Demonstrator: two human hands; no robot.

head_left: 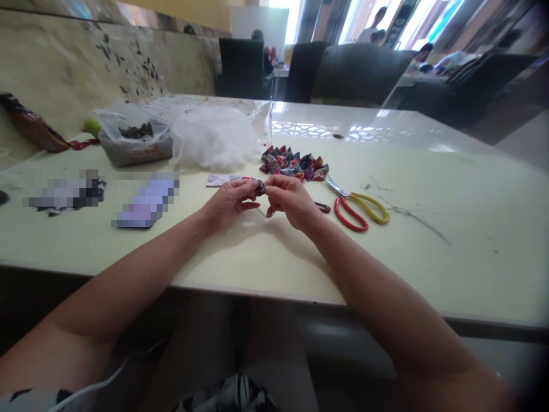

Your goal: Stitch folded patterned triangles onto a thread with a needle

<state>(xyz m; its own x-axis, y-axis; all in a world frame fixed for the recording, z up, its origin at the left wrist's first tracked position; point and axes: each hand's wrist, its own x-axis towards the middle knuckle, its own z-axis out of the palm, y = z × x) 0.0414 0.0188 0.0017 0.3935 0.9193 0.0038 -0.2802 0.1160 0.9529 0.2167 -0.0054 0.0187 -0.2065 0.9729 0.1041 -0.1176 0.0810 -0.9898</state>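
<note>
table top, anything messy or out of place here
Loose thread strands lie scattered on the table right of the scissors. Otherwise nothing stands out: both hands pinch a small fabric piece near the fabric pile.

On the table [429,252], the left hand [227,203] and right hand [291,200] meet over a small fabric piece [259,186]. Behind them lies a heap of folded fabric pieces [294,163]; scissors [358,207] lie just right. A plastic bag [214,137] and a container [135,143] sit farther back left.
</note>
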